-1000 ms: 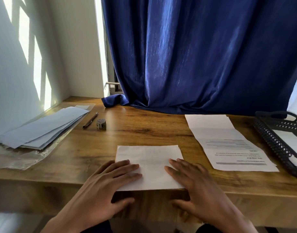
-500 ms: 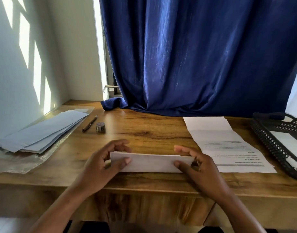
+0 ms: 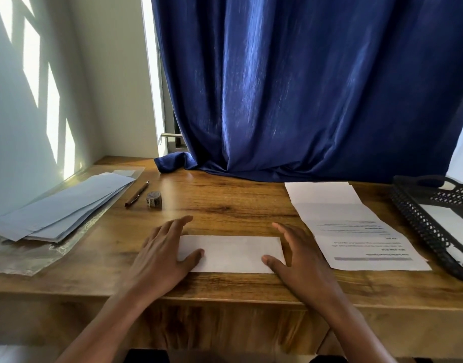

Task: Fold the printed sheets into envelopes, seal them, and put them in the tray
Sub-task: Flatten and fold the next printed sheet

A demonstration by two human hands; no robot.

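The folded sheet [image 3: 231, 254] lies flat on the desk [image 3: 225, 205] near its front edge, at about 6 o'clock from the middle of the desk, as a long narrow strip with the long side running left to right. The left hand [image 3: 162, 254] rests at its left end: the fingers are straight and a little spread, pointing to 1 o'clock, and the thumb lies on the paper. The right hand [image 3: 298, 258] rests at the right end in the mirror way, fingers straight and spread toward 11 o'clock, thumb tip on the lower right corner of the sheet. Neither hand curls around the paper; both only lie on it or beside it.

At 3 o'clock from the folded sheet, just beside the right hand, lies a printed sheet [image 3: 356, 229], opened, with fold lines across it and the text upside down to the camera. Farther to 3 o'clock, at the desk's right edge, stands the black mesh tray [image 3: 419, 221], with something white inside.

At 10 o'clock, well apart, lies a fanned pile of pale blue envelopes [image 3: 63, 208] on clear plastic wrap [image 3: 29, 260]. Between the pile and the desk's middle are a pen [image 3: 136, 194] and, just beside it, a small tape roll [image 3: 154, 199]. A dark blue curtain [image 3: 303, 87] hangs behind, at 12 o'clock, with its hem on the desk.
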